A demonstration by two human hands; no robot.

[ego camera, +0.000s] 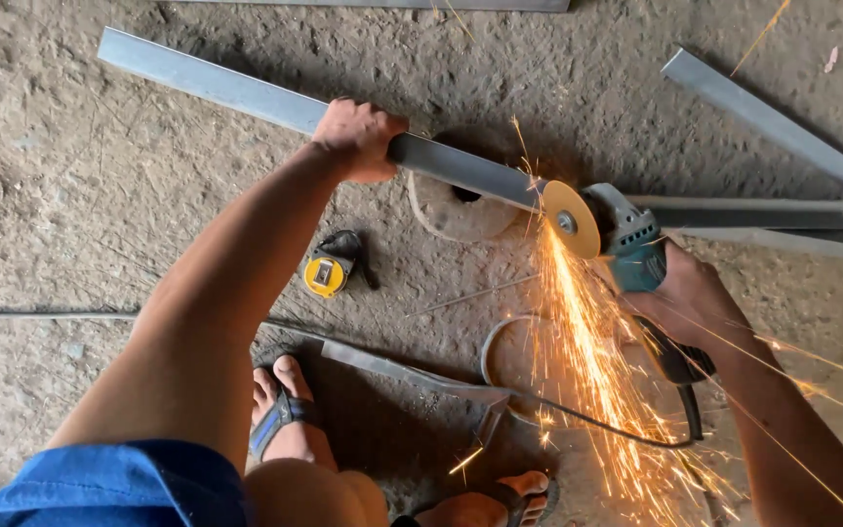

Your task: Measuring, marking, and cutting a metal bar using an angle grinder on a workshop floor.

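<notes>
My left hand (358,137) grips a long grey steel bar (217,86) that runs from the upper left toward the middle and rests on a round block (446,210). My right hand (690,303) holds a teal angle grinder (631,244). Its yellow disc (570,220) bites into the bar's right end, and orange sparks (587,361) spray down toward my feet.
A yellow tape measure (328,273) lies on the dirt floor below the bar. More steel bars (763,220) lie at the right, another (402,371) near my sandalled foot (285,415). The grinder's black cable (578,420) loops across the floor.
</notes>
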